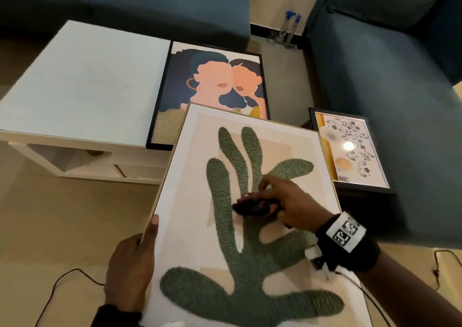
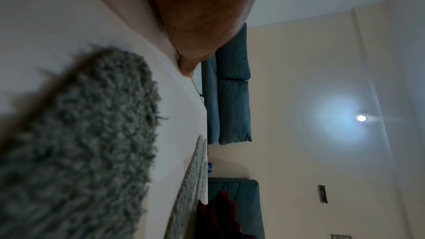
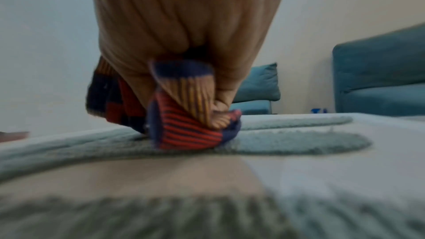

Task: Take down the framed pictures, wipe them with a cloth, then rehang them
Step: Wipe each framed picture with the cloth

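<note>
Wiping step, mid-task by the look of it. Cactus picture (image 1: 250, 214) held tilted in front of body, long axis running away toward far counter (image 1: 82, 81), top edge overlapping two-faces picture (image 1: 212, 89) lying on the counter w/ its right side hanging past the edge. Left hand (image 1: 130, 269) gripping left frame edge, thumb over the front rim, fingers hidden behind. Right hand (image 1: 282, 201) clenched round bunched striped cloth (image 3: 190, 128), cloth pressed onto green tufted part approx mid-picture. Key relation: unwiped-looking area extends both up (far fingers of cactus) and down (near lobes) from cloth; right hand nearer both, left only bracing. Next strokes prob along long axis, away then back. Risk: tufted surface may snag cloth; frame could tip if left grip eases. Floral picture (image 1: 350, 151) flat on dark low surface to the right, just beside sofa (image 1: 400, 76), well apart from both hands. Nothing rehung yet as far as visible.
</note>
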